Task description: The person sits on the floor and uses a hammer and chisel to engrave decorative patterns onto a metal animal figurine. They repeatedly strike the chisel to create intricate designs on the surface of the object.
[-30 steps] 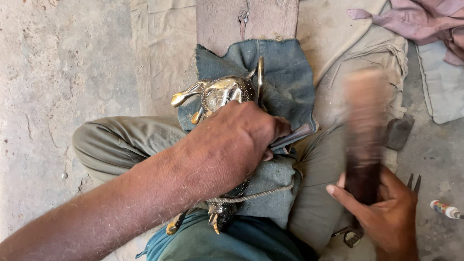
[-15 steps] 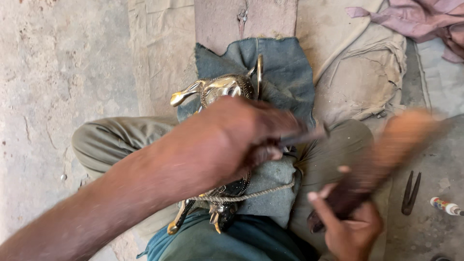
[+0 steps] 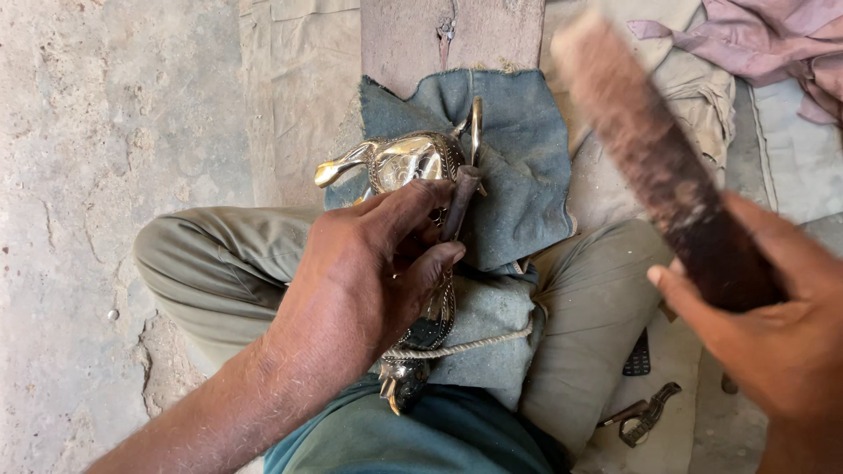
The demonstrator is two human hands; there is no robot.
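Two hands at a brass figure on the lap

Nearest, the right hand [image 3: 773, 342] is closed around the dark end of a long wooden mallet [image 3: 654, 167], raised and motion-blurred at the right. The left hand [image 3: 369, 272] pinches a slim metal punch [image 3: 458, 204] between thumb and fingers, its tip against the shiny brass bird figure [image 3: 408, 162]. The figure lies on a blue-grey cloth [image 3: 518, 167] across the knees, bound by a rope [image 3: 465, 345]. Beyond it a wooden plank [image 3: 413, 35] lies on canvas.
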